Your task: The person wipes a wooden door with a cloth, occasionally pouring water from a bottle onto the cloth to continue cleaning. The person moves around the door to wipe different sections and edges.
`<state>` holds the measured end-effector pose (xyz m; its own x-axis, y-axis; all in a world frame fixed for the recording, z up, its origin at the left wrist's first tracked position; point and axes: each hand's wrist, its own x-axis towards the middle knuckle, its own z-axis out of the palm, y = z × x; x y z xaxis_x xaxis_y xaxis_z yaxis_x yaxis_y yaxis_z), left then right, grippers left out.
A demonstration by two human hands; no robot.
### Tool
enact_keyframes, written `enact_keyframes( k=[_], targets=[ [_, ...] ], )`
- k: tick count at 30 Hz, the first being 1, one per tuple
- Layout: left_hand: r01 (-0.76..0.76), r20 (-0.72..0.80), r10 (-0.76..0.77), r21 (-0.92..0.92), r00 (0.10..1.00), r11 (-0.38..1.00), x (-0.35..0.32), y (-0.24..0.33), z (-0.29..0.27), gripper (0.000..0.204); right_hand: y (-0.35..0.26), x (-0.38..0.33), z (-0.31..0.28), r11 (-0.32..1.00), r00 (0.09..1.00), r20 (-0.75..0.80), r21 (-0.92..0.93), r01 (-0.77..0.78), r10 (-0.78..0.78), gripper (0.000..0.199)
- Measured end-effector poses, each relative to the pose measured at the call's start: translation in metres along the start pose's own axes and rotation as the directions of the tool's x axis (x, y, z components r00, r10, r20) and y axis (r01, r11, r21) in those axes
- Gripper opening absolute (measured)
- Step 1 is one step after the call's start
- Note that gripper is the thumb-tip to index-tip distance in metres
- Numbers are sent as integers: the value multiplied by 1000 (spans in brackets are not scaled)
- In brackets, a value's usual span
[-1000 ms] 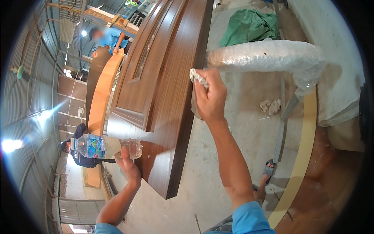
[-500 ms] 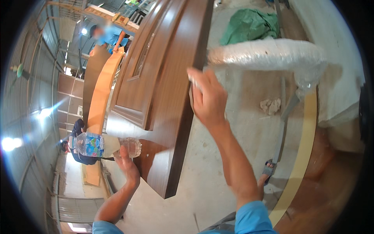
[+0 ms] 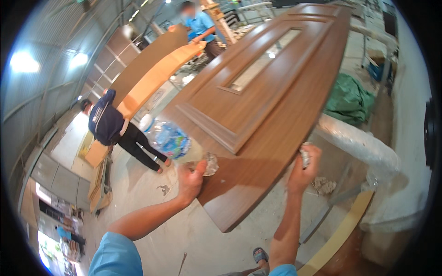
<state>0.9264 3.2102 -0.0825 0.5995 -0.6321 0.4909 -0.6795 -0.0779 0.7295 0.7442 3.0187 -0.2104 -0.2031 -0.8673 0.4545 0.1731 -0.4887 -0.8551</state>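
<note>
A brown wood-grain door panel (image 3: 267, 163) with raised mouldings and a long narrow inset stretches away in front of me. My left hand (image 3: 190, 182) is closed at the base of a clear plastic bottle (image 3: 171, 141) with a blue label and white cap. The bottle is tilted above the panel's near left corner, cap end pointing up and left. At the panel's right edge, my right hand (image 3: 304, 169) is closed round a small, crumpled whitish wad (image 3: 305, 155), perhaps cloth or paper; its kind is unclear.
Under the panel's right side runs a plastic-wrapped support bar (image 3: 361, 142), with a green sheet (image 3: 349, 99) beyond it. Left of the panel, a person in dark clothes (image 3: 108, 120) and another in blue (image 3: 200, 25) hold long curved boards (image 3: 154, 80).
My view has swung left, showing more of the panel and the co-workers. My right hand has moved nearer along the panel's right edge. The bottle remains in my left hand, more tilted.
</note>
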Motion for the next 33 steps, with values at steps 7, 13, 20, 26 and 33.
enact_keyframes(
  k=[7,13,20,26,33],
  targets=[
    [69,84,-69,3,994,998,2,-7,-9,28,-27,-21,6,969,999,1,244,47,-48,22],
    [101,56,-94,-144,994,984,-2,-18,1,38,3,2,7,948,1000,0,317,-1,2,17],
    [54,124,-56,19,991,998,-1,-20,-2,57,-12,11,-10,969,989,129,244,43,-76,18],
    [8,48,-8,20,999,1000,0,-27,-1,60,-8,-6,-12,979,984,166,203,24,-58,22],
    [29,40,-29,10,999,1000,-2,-29,-3,59,-15,-6,-15,958,959,169,218,188,-227,22]
  ],
)
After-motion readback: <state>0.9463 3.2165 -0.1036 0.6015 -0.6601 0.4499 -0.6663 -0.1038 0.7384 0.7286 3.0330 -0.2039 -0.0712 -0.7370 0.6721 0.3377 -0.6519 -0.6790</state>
